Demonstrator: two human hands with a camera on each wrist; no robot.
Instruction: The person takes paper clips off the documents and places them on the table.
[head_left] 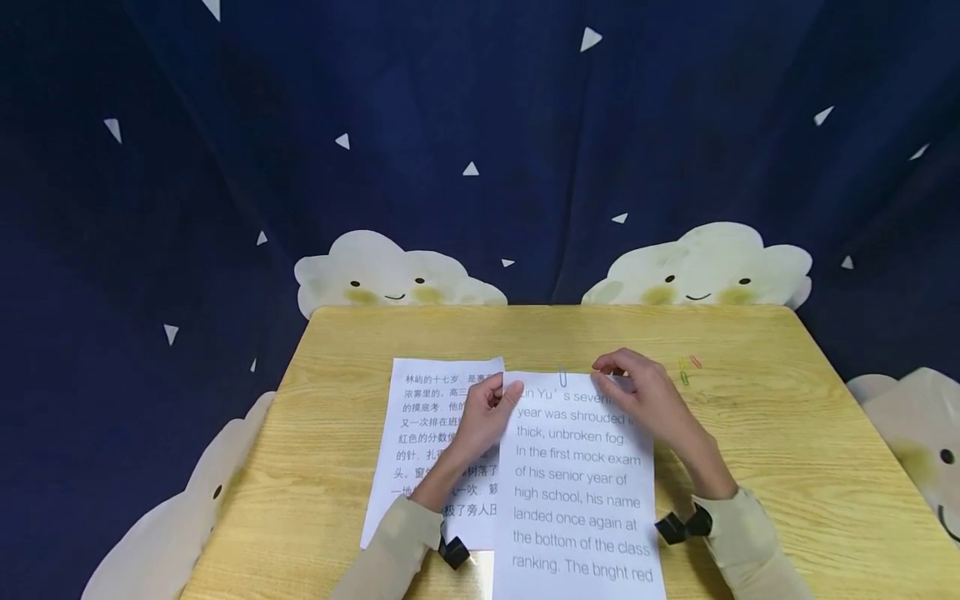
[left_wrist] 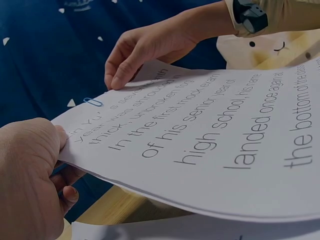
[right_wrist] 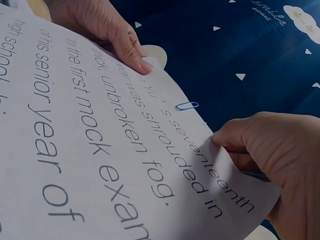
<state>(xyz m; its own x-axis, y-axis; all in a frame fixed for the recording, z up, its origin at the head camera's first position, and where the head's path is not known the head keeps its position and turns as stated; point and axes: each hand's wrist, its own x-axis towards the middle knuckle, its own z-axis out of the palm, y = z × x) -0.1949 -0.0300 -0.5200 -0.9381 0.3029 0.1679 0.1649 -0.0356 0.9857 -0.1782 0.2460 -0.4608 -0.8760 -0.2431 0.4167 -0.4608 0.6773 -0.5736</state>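
A sheet of paper with large English print (head_left: 577, 508) is held up by its top edge, its lower part running toward the person. My left hand (head_left: 482, 418) pinches its upper left corner, thumb on the printed face and fingers behind. At the upper right, my right hand (head_left: 651, 400) pinches the same edge between thumb and fingers. Between the two hands a blue paper clip (right_wrist: 187, 106) sits on the top edge. In the left wrist view the paper (left_wrist: 210, 135) bows, lifted above the surface below. Some fingertips are hidden behind it.
Another sheet, with Chinese print (head_left: 427, 442), lies on the wooden table (head_left: 780, 433) to the left, partly covered by the left arm. Right of the right hand lie a red paper clip (head_left: 696, 362), a green one (head_left: 684, 378) and a yellow one (head_left: 682, 363).
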